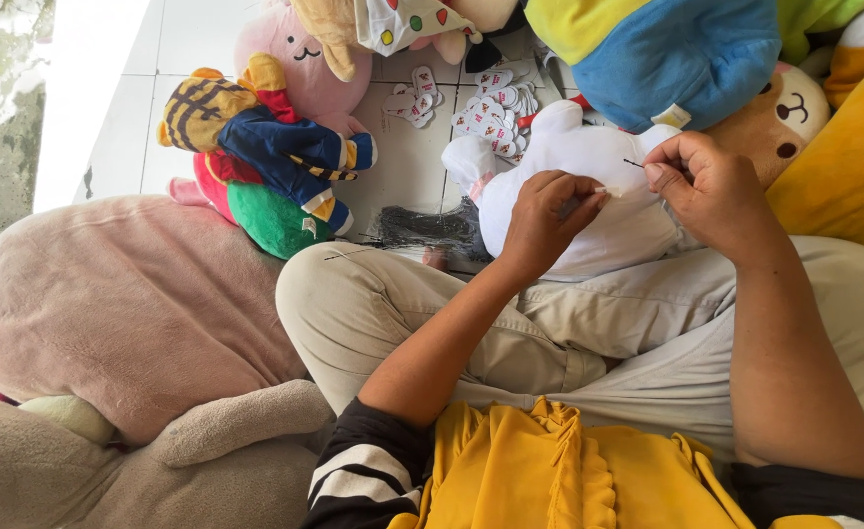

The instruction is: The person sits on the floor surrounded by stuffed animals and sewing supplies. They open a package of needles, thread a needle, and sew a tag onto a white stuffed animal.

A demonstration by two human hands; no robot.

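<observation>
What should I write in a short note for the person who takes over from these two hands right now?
Left hand: pinches the white plush toy lying across the lap.
Right hand: fingers pinched at the same spot, beside a thin dark thread or needle.
Nearby: pile of small white tags on the tiled floor, dark bundle of strands by the knee, multicolour plush toy to the left.
Done: cannot tell.
Left: apparently the work at the pinched spot.

Left hand [545, 220] and right hand [706, 186] meet close together, fingers pinched (both forearms bare), reaching forward over crossed legs.
</observation>
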